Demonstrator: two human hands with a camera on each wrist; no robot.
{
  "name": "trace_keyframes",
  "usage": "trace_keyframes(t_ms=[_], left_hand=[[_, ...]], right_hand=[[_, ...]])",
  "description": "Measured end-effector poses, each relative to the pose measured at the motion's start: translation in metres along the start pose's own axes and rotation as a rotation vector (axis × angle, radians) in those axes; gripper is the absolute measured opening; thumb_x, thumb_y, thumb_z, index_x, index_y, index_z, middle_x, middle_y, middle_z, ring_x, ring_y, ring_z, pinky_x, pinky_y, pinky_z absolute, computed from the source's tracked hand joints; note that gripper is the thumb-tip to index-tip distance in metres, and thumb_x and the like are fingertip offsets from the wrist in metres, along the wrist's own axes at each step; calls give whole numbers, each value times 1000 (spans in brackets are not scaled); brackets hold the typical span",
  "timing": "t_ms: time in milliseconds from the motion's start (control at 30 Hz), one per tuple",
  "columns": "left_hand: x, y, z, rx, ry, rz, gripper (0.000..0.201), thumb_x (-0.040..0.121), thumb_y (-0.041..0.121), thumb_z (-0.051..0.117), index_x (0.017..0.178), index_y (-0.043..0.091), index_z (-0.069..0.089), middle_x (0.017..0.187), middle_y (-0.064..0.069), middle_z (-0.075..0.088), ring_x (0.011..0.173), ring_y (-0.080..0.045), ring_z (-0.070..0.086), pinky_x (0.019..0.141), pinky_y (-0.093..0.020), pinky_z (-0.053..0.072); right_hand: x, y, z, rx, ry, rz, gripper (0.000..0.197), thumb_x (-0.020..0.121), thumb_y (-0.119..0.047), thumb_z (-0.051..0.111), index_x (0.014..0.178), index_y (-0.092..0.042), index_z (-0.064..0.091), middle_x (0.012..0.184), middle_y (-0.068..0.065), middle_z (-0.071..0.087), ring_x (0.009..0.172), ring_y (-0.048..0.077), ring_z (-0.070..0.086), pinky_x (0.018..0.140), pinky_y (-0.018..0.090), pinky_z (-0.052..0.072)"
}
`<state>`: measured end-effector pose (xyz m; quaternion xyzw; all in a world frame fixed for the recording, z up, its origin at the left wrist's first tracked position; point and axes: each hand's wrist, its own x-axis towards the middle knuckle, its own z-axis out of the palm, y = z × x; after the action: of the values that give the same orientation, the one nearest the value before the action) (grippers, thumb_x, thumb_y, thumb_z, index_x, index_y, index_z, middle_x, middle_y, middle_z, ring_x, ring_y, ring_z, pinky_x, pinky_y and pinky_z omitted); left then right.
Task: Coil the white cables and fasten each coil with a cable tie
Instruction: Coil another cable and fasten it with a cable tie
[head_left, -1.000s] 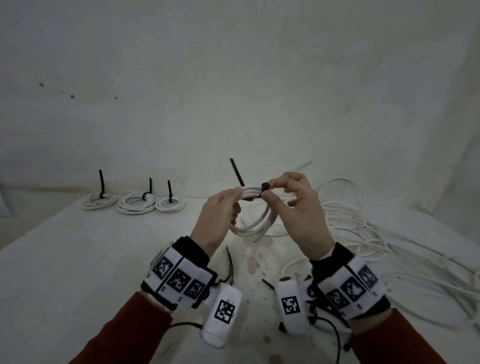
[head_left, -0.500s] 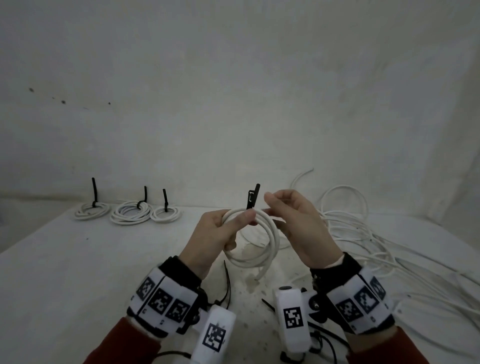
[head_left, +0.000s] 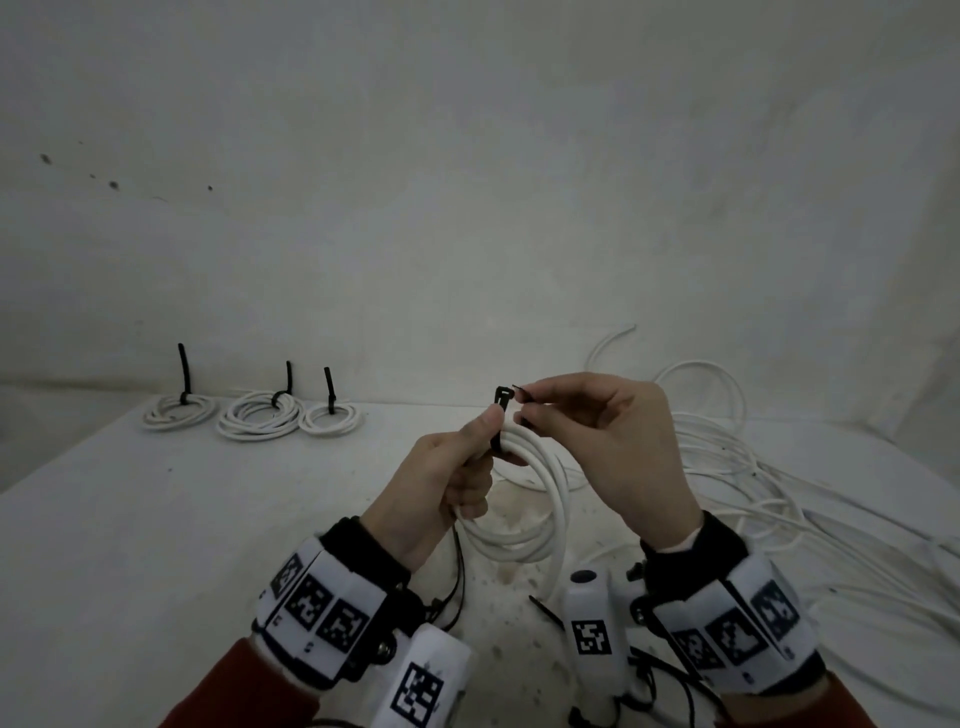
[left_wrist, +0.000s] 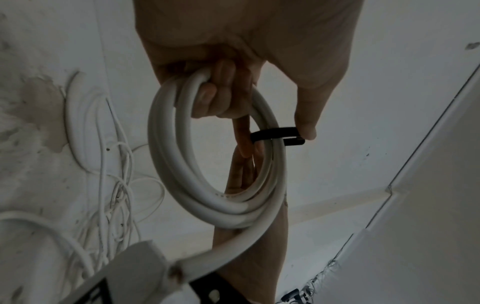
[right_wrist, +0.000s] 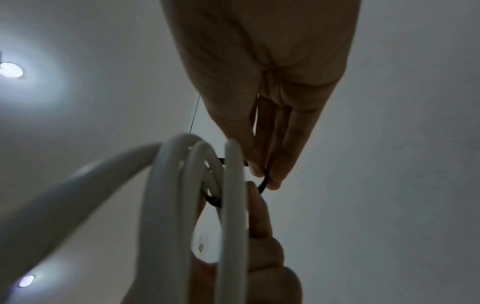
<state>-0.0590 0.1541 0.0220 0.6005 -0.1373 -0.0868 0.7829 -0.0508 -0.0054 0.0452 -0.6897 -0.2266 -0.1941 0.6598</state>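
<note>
A small coil of white cable (head_left: 540, 499) hangs upright in the air over the table (head_left: 156, 519). My left hand (head_left: 491, 431) grips its top, thumb pressing a black cable tie (head_left: 500, 415) against the strands. The tie's head (head_left: 503, 397) stands up above the thumb. My right hand (head_left: 524, 405) pinches the tie's thin tip right beside that head. In the left wrist view the cable tie (left_wrist: 275, 136) loops round the coil (left_wrist: 182, 164). In the right wrist view the right hand's fingers (right_wrist: 272, 176) pinch the curved tie (right_wrist: 263, 185) next to the coil (right_wrist: 231, 205).
Three tied coils (head_left: 179, 410) (head_left: 260, 415) (head_left: 332, 418) lie in a row at the back left, their tie tails standing up. A tangle of loose white cables (head_left: 727, 467) covers the table's right side. Spare black ties (head_left: 457, 571) lie beneath my hands.
The coil has turned from lying flat between my hands to hanging upright. The tie's tail, which stuck up to the left, is now bent round with its tip at the head.
</note>
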Motion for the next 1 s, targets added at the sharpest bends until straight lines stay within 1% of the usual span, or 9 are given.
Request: trace_keyframes(t_ms=[67, 200, 300, 400, 533, 600, 667, 833, 1000], left_hand=[[0, 1, 1, 0, -4, -4, 45, 79, 51, 50, 47, 22, 63, 53, 7, 13, 45, -6, 14, 47, -22, 13], [-1, 3, 3, 5, 9, -4, 44, 78, 51, 52, 49, 20, 65, 55, 4, 11, 45, -7, 14, 46, -21, 14], [-3, 3, 4, 20, 7, -2, 44, 77, 51, 52, 47, 21, 64, 59, 1, 8, 45, -7, 13, 47, -23, 14], [-4, 5, 4, 38, -9, -13, 44, 77, 50, 54, 45, 22, 62, 60, 1, 7, 46, -7, 13, 47, -22, 15], [-4, 6, 3, 40, -40, -14, 38, 65, 56, 61, 46, 22, 61, 56, 4, 11, 45, -7, 13, 48, -23, 14], [-4, 6, 2, 24, -52, -25, 37, 63, 56, 62, 47, 22, 58, 55, 5, 13, 45, -8, 13, 47, -22, 16], [-4, 8, 1, -2, -68, -47, 35, 61, 54, 63, 49, 23, 55, 54, 5, 15, 46, -9, 12, 46, -21, 17], [-7, 12, 2, 6, -100, -52, 32, 60, 53, 58, 51, 23, 63, 58, 2, 10, 50, -11, 10, 46, -21, 20], [-9, 15, 3, -28, -141, -58, 29, 60, 50, 57, 53, 23, 62, 55, 4, 13, 50, -11, 10, 46, -21, 20]], right_hand=[[1, 2, 0, -22, 5, 0, 20, 77, 7, 72, 82, -12, 75, 80, 4, 75, 72, 24, 73, 70, 26, 58], [1, 3, -1, -56, 2, 4, 18, 78, 6, 72, 82, -11, 75, 78, 5, 75, 71, 22, 73, 70, 26, 58], [1, 2, -1, -94, -8, -29, 18, 77, 4, 74, 82, -13, 75, 76, 3, 75, 70, 22, 73, 71, 28, 58], [-1, 0, -2, -132, -10, -76, 20, 77, 3, 74, 81, -16, 76, 74, 0, 75, 69, 17, 72, 70, 27, 58], [-2, 1, -1, -211, -8, -148, 21, 78, 2, 74, 82, -18, 76, 73, -2, 75, 68, 13, 72, 69, 31, 59], [-2, 2, 0, -226, -2, -182, 19, 79, 2, 74, 84, -16, 77, 74, -2, 75, 68, 12, 72, 68, 32, 59], [-2, 3, 0, -256, 1, -254, 17, 79, 3, 73, 86, -13, 76, 76, -3, 74, 68, 11, 71, 67, 30, 58], [-2, 4, 3, -406, 43, -491, 18, 80, 3, 72, 87, -13, 76, 83, -2, 69, 73, 7, 66, 66, 23, 55], [-3, 3, 2, -503, 70, -612, 14, 81, 1, 72, 87, -11, 76, 84, 0, 69, 74, 4, 63, 68, 19, 50]])
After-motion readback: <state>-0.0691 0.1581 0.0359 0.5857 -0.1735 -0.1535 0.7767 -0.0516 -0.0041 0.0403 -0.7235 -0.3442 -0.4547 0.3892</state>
